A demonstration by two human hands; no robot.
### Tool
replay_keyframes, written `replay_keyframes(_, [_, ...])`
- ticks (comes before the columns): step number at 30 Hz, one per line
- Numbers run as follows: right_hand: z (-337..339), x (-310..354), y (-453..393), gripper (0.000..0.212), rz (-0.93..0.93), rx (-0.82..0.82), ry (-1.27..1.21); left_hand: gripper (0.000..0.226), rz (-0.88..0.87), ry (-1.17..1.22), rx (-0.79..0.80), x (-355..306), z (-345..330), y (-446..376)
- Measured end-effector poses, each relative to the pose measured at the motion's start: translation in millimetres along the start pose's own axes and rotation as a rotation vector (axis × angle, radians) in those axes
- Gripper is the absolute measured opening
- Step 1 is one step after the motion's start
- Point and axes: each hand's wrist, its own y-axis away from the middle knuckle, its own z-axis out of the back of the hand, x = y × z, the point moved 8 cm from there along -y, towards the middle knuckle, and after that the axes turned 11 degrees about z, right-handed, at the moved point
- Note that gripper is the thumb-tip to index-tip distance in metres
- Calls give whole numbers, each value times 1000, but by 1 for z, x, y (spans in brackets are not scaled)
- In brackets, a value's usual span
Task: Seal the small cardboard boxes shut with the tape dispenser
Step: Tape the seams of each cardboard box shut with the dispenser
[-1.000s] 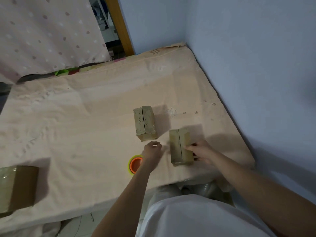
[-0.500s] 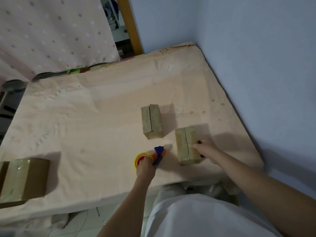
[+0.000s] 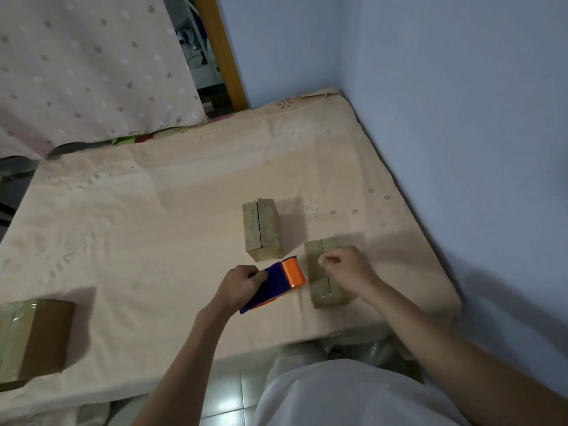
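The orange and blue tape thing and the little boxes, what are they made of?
The tape dispenser looks like hard plastic: bright orange and blue, smooth, a slight shine. The two small boxes look like plain cardboard: dull brown, matte, with a seam where the flaps meet. They may carry faint print or clear tape; it's too blurry to tell.

My left hand (image 3: 242, 285) grips the tape dispenser (image 3: 276, 282) on the bed (image 3: 153, 241). My right hand (image 3: 345, 269) rests curled atop the near box (image 3: 322, 290), beside the far box (image 3: 261, 229).

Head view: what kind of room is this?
Probably a home bedroom: a cloth-covered mattress set in a blue wall corner, a dotted curtain, and a tiled floor.
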Motion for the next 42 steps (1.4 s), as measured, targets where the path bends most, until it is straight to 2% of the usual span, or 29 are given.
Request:
replay_keyframes(3, [-28,-6,12,19,-221,192,-350,37,-38,-64,43,-19,0,5])
replay_keyframes(8, [-30,-10,20,17,-329,235,-686,30,-83,-99,66,-34,-3,6])
replay_keyframes(14, [-26,-22,20,15,-348,197,-657,29,-115,-108,109,-40,-11,7])
replay_keyframes(19, [-24,-29,19,7,-332,135,-482,28,-129,-142,167,-42,-17,7])
replay_keyframes(24, [-20,-35,15,14,-323,79,-383,23,-199,-230,196,-44,-15,6])
replay_keyframes(30, [-13,-40,17,9,-339,8,-291,46,-241,-209,234,-37,-6,1])
replay_keyframes(38, [14,-83,31,14,-409,-128,-291,51,-198,-217,267,-11,-3,-12])
replay_keyframes(42, [21,-88,40,12,-403,-133,-236,49,-182,-219,257,-1,-8,-13])
